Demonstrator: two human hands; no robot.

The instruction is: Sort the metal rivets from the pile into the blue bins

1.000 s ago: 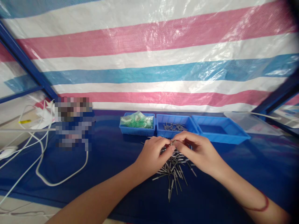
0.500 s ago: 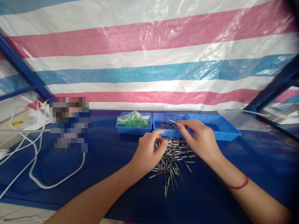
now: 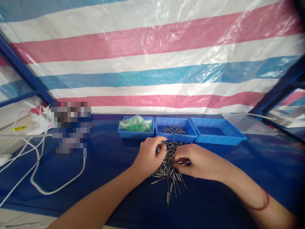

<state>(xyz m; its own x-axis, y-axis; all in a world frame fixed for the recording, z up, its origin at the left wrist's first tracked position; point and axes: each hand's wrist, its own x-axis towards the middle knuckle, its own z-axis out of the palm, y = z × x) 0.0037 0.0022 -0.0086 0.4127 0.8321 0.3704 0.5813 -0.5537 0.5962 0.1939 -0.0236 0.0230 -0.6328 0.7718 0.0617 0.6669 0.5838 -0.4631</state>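
A loose pile of silvery blind rivets (image 3: 169,170) lies on the blue table in front of the bins. My left hand (image 3: 150,156) rests at the pile's left side, fingers curved, with a gap between thumb and forefinger and nothing visibly held. On the other side, my right hand (image 3: 194,160) is down at the rivets. Its thumb and forefinger are bent towards each other, a little apart, with rivets showing between them. Behind the pile, the middle blue bin (image 3: 175,137) holds several rivets.
The left blue bin (image 3: 135,135) contains a clear bag of green pieces (image 3: 137,124). A third blue bin (image 3: 218,139) stands at the right, beside a translucent plastic sheet (image 3: 250,123). White cables (image 3: 39,184) loop over the table's left side. A striped tarp (image 3: 152,73) hangs behind.
My right hand has moved from above the middle bin back down to the pile. The rivet it pinched there is no longer seen in its fingers. My left hand has hardly moved.
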